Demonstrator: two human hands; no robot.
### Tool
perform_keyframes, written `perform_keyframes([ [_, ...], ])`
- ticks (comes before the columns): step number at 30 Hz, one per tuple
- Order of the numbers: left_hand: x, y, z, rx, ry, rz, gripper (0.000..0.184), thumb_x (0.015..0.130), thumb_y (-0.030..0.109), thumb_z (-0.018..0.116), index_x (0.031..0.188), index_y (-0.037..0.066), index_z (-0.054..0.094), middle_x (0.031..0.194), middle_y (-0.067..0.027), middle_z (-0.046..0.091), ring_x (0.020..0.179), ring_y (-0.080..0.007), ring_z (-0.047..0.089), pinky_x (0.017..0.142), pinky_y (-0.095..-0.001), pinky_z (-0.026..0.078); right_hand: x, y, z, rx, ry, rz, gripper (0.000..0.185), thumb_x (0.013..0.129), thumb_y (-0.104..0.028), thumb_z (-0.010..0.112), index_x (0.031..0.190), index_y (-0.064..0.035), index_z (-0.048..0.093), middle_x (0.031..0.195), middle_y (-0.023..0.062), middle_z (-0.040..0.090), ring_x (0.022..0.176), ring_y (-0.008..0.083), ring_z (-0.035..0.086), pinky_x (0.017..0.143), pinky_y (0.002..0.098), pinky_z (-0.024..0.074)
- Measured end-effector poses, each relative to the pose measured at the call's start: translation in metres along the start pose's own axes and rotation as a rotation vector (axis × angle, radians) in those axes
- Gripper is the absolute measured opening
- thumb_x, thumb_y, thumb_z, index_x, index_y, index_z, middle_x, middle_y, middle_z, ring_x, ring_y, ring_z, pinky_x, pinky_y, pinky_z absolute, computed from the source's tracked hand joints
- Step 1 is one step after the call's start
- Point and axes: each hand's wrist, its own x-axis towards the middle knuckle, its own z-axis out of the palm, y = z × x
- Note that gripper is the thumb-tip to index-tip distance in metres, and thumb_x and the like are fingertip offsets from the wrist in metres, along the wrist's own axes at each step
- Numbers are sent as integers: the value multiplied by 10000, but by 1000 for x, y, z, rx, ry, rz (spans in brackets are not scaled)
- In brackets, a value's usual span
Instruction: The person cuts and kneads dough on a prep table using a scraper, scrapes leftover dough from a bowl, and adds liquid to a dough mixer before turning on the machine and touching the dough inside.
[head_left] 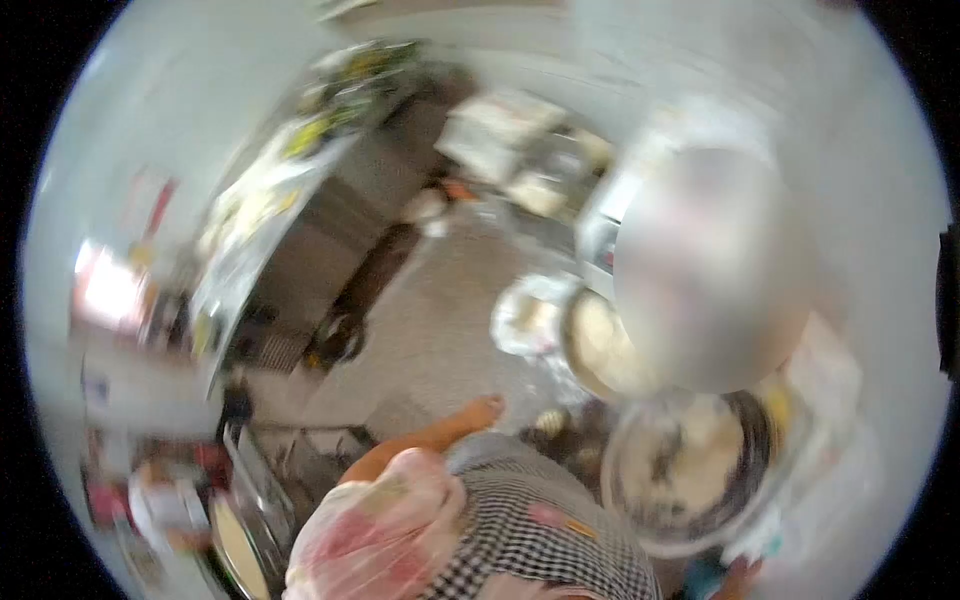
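The view is smeared by motion. My left hand (482,411) reaches forward from a pink patterned sleeve, above the floor; nothing can be made out in it, and its fingers are blurred. At the bottom right edge, part of my right hand (740,579) shows beside a teal patch (705,576), its fingers mostly out of frame. Close to that hand stands a large round tub (665,548) holding pale, lumpy contents. Beyond it is a bowl (569,350) with something cream-coloured inside. A white plastic bag (515,300) sits beside this bowl.
A long metal counter (275,240) with greenery and packages runs along the left. White boxes (500,135) stand at the back. A large blurred oval (710,270) hides the area on the right. A round pale-topped container (238,550) is at lower left.
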Motion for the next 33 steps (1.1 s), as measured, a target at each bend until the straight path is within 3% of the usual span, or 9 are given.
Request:
perform_keyframes([
  [7,-15,-105,-34,-62,189,100,422,802,362,526,1085,50,561,867,-197,630,790,-320,612,724,-403,470,-79,86,250,-314,-315,399,296,858,-344,486,840,-54,538,687,72,522,650,206,519,552,329,446],
  [8,-27,-121,-44,-58,221,95,420,802,365,528,1072,46,564,859,-195,631,785,-320,612,717,-403,469,-61,106,276,-131,-853,619,280,855,-350,494,884,-76,540,707,78,527,662,207,532,548,341,446],
  [10,-44,-163,-63,-183,239,29,411,800,366,531,1044,38,572,847,-191,632,769,-322,608,700,-402,467,-136,101,380,-683,-567,343,239,846,-310,502,877,-75,529,691,68,508,669,208,534,559,341,453],
  [13,-38,-268,-79,-289,328,7,419,798,378,536,1014,22,577,828,-188,630,732,-306,608,665,-394,462,-144,143,478,-860,-801,199,353,859,-280,489,1123,-52,438,697,95,518,516,187,504,393,314,419],
  [14,-48,-299,-96,-303,371,7,411,802,368,535,1009,16,576,817,-187,630,731,-300,610,665,-390,464,-237,115,534,-959,-886,124,156,835,-213,494,813,-58,487,659,64,481,571,193,512,475,327,447],
  [22,-63,-389,-272,-752,738,-185,317,816,250,549,1035,21,552,849,-157,624,797,-272,609,715,-360,463,-319,213,726,-1059,-1188,253,85,841,-115,472,781,-55,467,618,74,481,490,172,476,375,285,380],
  [25,-8,-432,-322,-678,880,-52,313,819,237,557,1048,24,545,841,-137,618,791,-234,598,703,-340,458,-297,276,810,-1311,-1367,-426,126,819,-148,519,887,-42,524,673,86,528,541,186,521,405,282,414],
  [29,8,-394,-426,-666,977,26,288,819,197,565,1049,25,545,831,-135,606,772,-235,588,686,-330,451,-426,273,965,-1637,-1447,-751,258,790,-191,564,989,-27,549,796,100,583,660,219,580,594,340,498],
  [33,30,-381,-522,-666,1044,76,283,815,163,566,1062,27,544,830,-142,602,766,-253,588,689,-333,450,-547,299,1121,-1359,-1678,-1323,262,806,-183,557,1023,-39,534,910,189,593,850,333,575,714,377,468],
])
